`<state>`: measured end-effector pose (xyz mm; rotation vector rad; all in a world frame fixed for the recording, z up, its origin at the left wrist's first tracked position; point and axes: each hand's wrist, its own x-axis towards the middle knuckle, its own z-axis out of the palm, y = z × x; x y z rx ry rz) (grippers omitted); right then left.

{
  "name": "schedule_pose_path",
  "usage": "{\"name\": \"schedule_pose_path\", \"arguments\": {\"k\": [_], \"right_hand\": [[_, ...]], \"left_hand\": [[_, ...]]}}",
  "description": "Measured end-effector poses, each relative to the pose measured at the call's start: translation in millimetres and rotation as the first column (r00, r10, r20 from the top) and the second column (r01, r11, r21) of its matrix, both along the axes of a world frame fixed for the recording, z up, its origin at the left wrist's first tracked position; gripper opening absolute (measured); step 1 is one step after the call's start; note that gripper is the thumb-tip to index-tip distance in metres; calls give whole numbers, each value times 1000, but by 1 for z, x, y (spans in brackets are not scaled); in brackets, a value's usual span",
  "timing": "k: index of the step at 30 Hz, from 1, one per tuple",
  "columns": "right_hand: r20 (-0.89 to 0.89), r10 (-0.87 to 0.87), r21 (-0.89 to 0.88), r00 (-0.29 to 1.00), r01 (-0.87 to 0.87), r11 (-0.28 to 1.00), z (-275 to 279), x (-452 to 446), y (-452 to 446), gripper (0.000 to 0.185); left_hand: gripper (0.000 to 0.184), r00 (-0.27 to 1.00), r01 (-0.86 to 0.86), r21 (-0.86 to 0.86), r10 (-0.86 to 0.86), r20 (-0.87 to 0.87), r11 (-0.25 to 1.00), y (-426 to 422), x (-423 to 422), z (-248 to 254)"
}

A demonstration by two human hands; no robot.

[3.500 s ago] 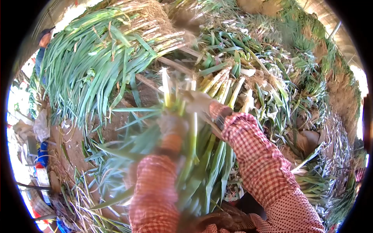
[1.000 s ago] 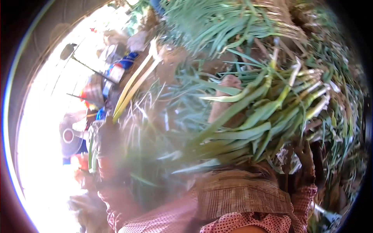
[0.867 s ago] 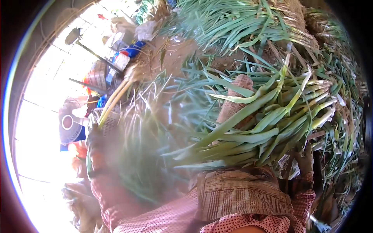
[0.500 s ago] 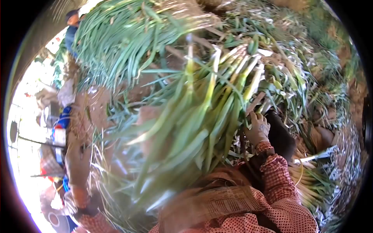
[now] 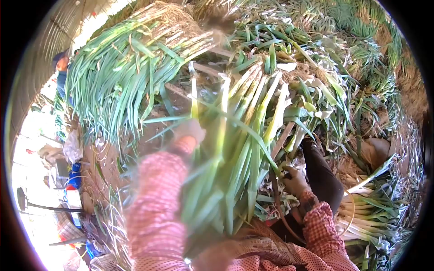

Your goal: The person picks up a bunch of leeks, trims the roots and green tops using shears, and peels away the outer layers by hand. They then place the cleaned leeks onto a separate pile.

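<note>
Several long green onions (image 5: 253, 149) with white stems and green leaves lie fanned out in front of me, stem ends away from me. My left hand (image 5: 190, 131), blurred by motion, is over the leftmost onion stem (image 5: 194, 100); its fingers do not show clearly. My right hand (image 5: 296, 181), in a pale glove, is at the right side of the pile with its fingers closed at the end of a long green onion leaf (image 5: 260, 139). A dark-clad leg (image 5: 320, 169) is just beyond the right hand.
A big heap of green onions (image 5: 122, 86) lies at upper left, roots up. Cleaned-looking white-stemmed onions (image 5: 361, 212) lie at right. Loose leaves and peelings (image 5: 325, 90) cover the upper right. A person in dark clothing (image 5: 62, 79) is at far left, near bags and a blue item (image 5: 74, 176).
My left hand has come from the lower left up to the leftmost onion stem. My right hand stays at the pile's right side, now lower with fingers curled. The view has shifted slightly.
</note>
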<state>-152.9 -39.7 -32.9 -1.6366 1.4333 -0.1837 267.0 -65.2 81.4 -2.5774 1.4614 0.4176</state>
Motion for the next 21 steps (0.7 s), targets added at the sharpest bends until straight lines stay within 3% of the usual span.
{"name": "schedule_pose_path", "arguments": {"k": [2, 4, 5, 7, 8, 9, 10, 11, 13, 14, 15, 16, 18, 19, 20, 21], "right_hand": [[-1, 51, -124, 999, -51, 991, 10, 0, 1, 40], [-239, 291, -176, 927, -336, 925, 32, 8, -2, 33], [-354, 391, -171, 850, -470, 866, 39, 14, -1, 30], [-421, 422, 0, 803, -465, 885, 30, 21, -2, 27], [-440, 400, 40, 804, -428, 903, 19, 20, -5, 28], [-460, 379, 78, 803, -388, 918, 10, 20, -8, 28], [-441, 372, 96, 817, -370, 924, 36, 21, -12, 27], [-382, 277, 47, 882, -281, 959, 35, 7, -10, 27], [-246, 40, -63, 969, -57, 996, 56, -20, -4, 28], [-196, -77, -110, 978, 56, 992, 59, -37, -2, 25], [53, -224, -110, 973, 229, 967, 61, -49, 2, 25], [298, -351, -70, 888, 387, 919, 68, -58, 6, 26], [627, -242, -26, 741, 330, 944, 100, -50, 11, 32], [592, -247, 28, 767, 286, 958, 126, -36, 17, 33], [684, -267, 151, 679, 226, 962, 121, -25, 19, 34], [716, -192, 111, 671, 163, 980, 115, -12, 23, 35]], "left_hand": [[47, 989, -143, -11, 143, -31, 990, -4, -5, -11], [47, 979, -202, -92, 203, 6, 975, 0, -7, -21], [47, 969, -237, -121, 224, -107, 964, 2, 4, -26], [48, 908, -311, -169, 241, -342, 935, 8, 23, -37], [51, 900, -308, -215, 210, -382, 927, 12, 10, -11], [51, 898, -253, -328, 95, -430, 910, 16, 3, -6], [52, 886, -206, -434, -21, -463, 877, 22, -3, -3], [53, 885, -149, -475, -98, -455, 867, 26, -13, 3], [55, 959, -8, -406, -108, -263, 914, 29, -68, 58], [63, 976, 92, -226, -132, -171, 970, 24, -84, 62], [63, 963, 184, -211, -219, -158, 960, 21, -91, 50], [64, 942, 273, -192, -302, -145, 943, 18, -98, 33], [64, 931, 340, -34, -342, -126, 940, 15, -119, 32], [64, 919, 378, 43, -369, -136, 925, 15, -130, 48], [64, 907, 414, 117, -397, -143, 903, 12, -140, 59], [61, 890, 453, 199, -451, -57, 869, 11, -141, 63]]}}
